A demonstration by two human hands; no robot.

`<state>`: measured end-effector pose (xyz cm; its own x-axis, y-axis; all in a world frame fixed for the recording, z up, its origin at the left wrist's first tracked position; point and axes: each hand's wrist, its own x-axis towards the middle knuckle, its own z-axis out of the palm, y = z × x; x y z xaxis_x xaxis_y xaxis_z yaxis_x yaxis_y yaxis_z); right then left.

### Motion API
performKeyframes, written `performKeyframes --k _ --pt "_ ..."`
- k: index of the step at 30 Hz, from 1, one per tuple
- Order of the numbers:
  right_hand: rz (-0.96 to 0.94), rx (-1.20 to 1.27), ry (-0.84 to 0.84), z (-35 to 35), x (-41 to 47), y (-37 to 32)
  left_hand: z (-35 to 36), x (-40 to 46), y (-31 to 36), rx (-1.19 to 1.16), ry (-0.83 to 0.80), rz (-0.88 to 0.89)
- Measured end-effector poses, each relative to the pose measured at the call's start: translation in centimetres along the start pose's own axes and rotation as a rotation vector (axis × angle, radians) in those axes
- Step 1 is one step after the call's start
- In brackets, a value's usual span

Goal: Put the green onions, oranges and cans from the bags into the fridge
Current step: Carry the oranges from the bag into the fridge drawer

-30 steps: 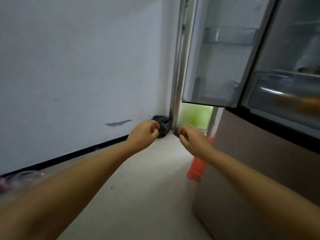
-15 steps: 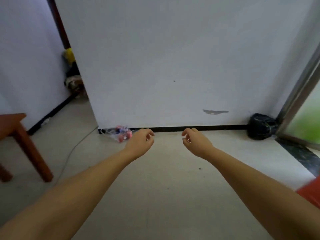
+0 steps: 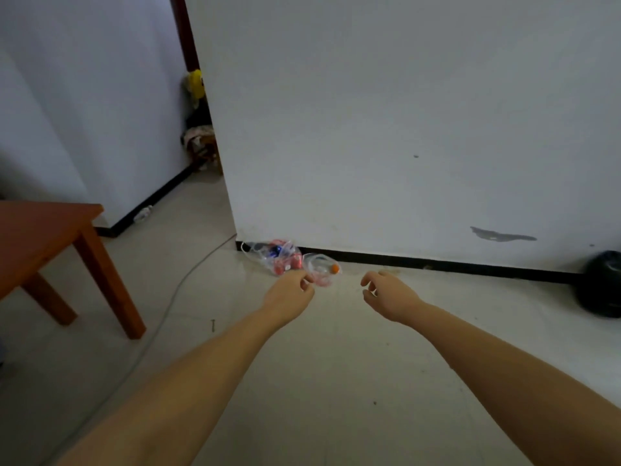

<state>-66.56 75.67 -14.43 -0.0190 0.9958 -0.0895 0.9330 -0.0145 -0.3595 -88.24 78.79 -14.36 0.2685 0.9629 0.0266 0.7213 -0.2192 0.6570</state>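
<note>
Item count, head view
Two hands [image 3: 289, 295]; two clear plastic bags [image 3: 268, 255]; one orange [image 3: 334, 269]; one wooden desk [image 3: 43, 227]; one black bag [image 3: 601, 284].

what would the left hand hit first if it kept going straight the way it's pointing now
Most likely the clear plastic bags lying on the floor against the wall, probably the one with an orange showing. The left hand holds nothing and nothing shows between them, though depth is hard to judge from one view.

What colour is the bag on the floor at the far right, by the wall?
Black, glossy. The bag shows in the head view, the only one.
</note>
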Motion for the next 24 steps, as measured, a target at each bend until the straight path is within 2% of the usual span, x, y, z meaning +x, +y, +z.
performKeyframes --k 6,14,18,24 --pt "-0.042 -0.073 -0.109 -1.9 13.0 1.3 -1.3 11.6 -1.5 -0.027 0.0 -0.086" --pt "-0.07 -0.101 -0.177 -1.5 28.4 2.0 -1.1 26.5 -6.4 -0.015 -0.087 -0.131" --pt "-0.011 -0.066 -0.158 -1.8 37.6 3.1 -1.6 36.4 -8.5 0.003 -0.114 -0.078" --pt "0.132 0.015 -0.116 -3.1 48.3 4.6 -3.3 50.3 -10.5 0.031 -0.243 -0.047"
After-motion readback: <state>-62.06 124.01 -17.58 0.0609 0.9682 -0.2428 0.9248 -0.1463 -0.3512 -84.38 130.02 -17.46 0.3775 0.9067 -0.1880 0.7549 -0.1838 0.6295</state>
